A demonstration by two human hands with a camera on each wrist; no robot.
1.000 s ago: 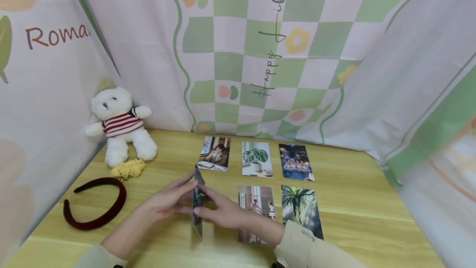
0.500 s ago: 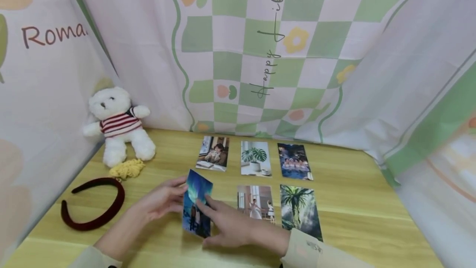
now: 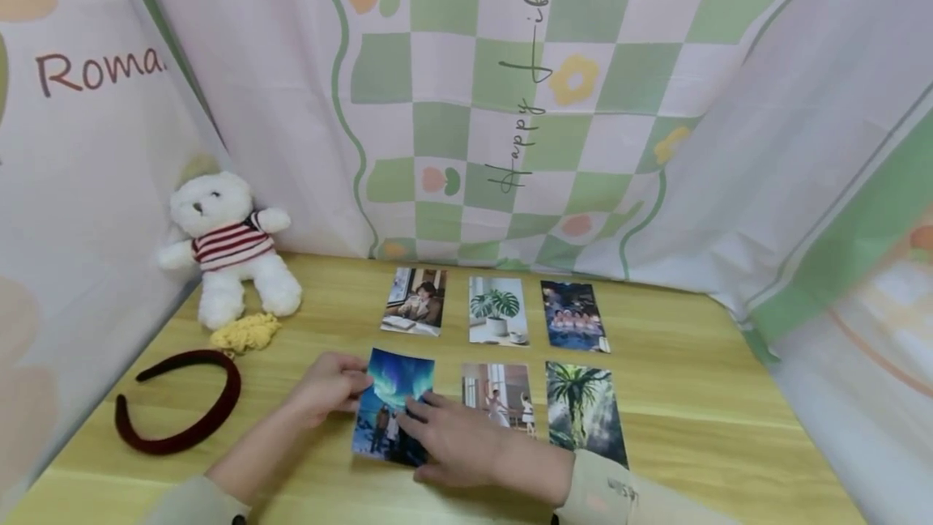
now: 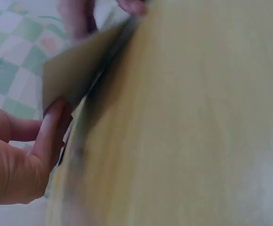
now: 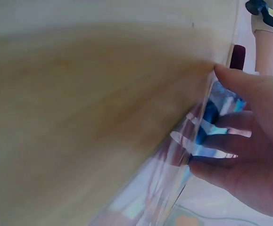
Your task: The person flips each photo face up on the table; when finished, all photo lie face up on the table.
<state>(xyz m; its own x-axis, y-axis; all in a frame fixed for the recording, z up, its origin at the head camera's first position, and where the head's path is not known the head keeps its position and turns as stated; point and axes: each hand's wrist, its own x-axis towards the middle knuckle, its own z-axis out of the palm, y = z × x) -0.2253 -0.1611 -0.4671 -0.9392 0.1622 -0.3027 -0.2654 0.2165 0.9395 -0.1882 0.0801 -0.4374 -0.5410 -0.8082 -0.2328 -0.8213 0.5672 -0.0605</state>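
A photo card with an aurora over a few standing figures [image 3: 389, 383] is in front of me, just above the table and face up. My left hand [image 3: 331, 387] pinches its left edge. In the left wrist view the card's pale back [image 4: 70, 75] tilts up off the table, the fingers at its corner. My right hand [image 3: 462, 437] lies across the card's right side, fingertips on its picture and hiding the lower right part. Its fingers are spread and fairly straight in the right wrist view. Right of it lies a ballet photo card [image 3: 496, 395], partly covered by that hand.
Behind lie photo cards of a person by a window [image 3: 415, 302], a potted plant [image 3: 498, 310] and bathers [image 3: 574, 316]. A hanging-fern card [image 3: 586, 407] is at right. A dark red headband [image 3: 226, 395], yellow scrunchie [image 3: 246, 334] and white teddy bear [image 3: 233, 245] are at left.
The aurora card, first upright and edge-on between both hands, has turned its picture up and tipped down toward the table. My right hand has shifted right and lower.
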